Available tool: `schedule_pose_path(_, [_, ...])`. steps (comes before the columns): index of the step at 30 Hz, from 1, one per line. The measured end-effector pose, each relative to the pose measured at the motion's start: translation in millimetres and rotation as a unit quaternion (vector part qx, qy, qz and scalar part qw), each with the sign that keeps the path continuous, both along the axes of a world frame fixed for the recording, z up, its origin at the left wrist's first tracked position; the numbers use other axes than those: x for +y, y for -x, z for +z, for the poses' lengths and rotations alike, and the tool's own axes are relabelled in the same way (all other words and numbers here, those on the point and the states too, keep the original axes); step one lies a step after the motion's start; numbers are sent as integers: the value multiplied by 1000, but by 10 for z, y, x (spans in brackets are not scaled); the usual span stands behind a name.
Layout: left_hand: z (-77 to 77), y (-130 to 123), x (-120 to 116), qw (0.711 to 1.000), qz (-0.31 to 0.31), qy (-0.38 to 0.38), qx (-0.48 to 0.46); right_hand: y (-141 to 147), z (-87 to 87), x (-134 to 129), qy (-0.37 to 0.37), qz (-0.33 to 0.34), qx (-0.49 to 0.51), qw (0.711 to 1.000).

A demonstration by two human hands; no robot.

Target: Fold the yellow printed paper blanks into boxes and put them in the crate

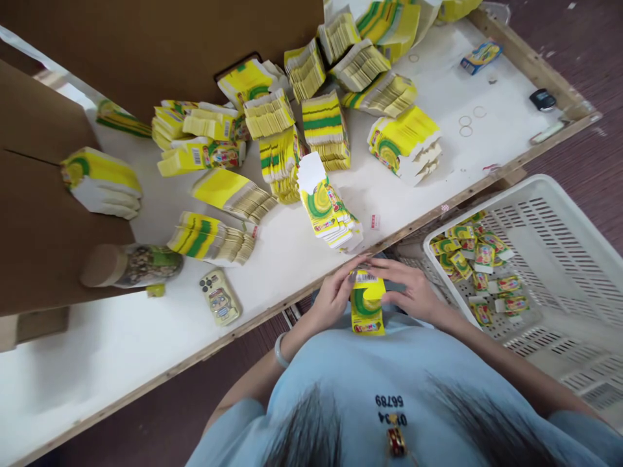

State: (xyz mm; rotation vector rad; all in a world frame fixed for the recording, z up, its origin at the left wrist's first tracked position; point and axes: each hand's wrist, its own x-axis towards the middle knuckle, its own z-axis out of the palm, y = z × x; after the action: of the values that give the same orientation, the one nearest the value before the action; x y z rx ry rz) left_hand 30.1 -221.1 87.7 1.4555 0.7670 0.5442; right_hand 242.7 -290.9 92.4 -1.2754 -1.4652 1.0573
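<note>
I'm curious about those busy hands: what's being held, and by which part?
A yellow-and-green carton, held near its barcoded end: the left hand at its left edge, the right hand at its right.

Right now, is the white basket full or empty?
Partly filled: small yellow boxes lie in one part of the white basket, leaving its slotted plastic bare elsewhere.
</note>
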Motion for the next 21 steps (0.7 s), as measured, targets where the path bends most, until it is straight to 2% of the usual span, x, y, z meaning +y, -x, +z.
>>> schedule_pose_path(2, [43, 3, 29, 999, -1, -3, 40, 20, 45, 16, 95, 7, 51, 994])
schedule_pose_path(4, [85, -4, 54, 997, -13, -9, 69, 55, 94, 37, 155, 19, 104, 982])
schedule_pose_path(7, [102, -20, 64, 997, -14, -14, 69, 79, 142, 74, 175, 12, 144, 974])
schedule_pose_path(11, [43, -42, 14, 997, 28, -34, 64, 76, 126, 127, 188, 28, 188, 964])
schedule_pose_path(13, [40, -69, 46, 993, 12, -90, 71, 38, 97, 140, 190, 23, 200, 961])
schedule_pose_path(14, [56, -90, 110, 987, 0, -146, 73, -15, 85, 134, 187, 3, 195, 963])
schedule_pose_path(16, [118, -143, 379, 958, 2, -276, 81, -229, 77, 86, 174, -59, 176, 967])
schedule_pose_path(17, [153, -169, 589, 935, 27, -341, 90, -396, 86, 38, 167, -96, 160, 968])
schedule_pose_path(19, [189, -207, 1132, 914, 91, -377, 115, -820, 137, -104, 158, -173, 96, 967])
schedule_pose_path(20, [180, -216, 1436, 904, 124, -386, 134, -1046, 177, -192, 152, -242, -13, 958])
schedule_pose_path(21, [151, -218, 1738, 888, 162, -395, 169, -1254, 221, -283, 158, -296, -150, 930])
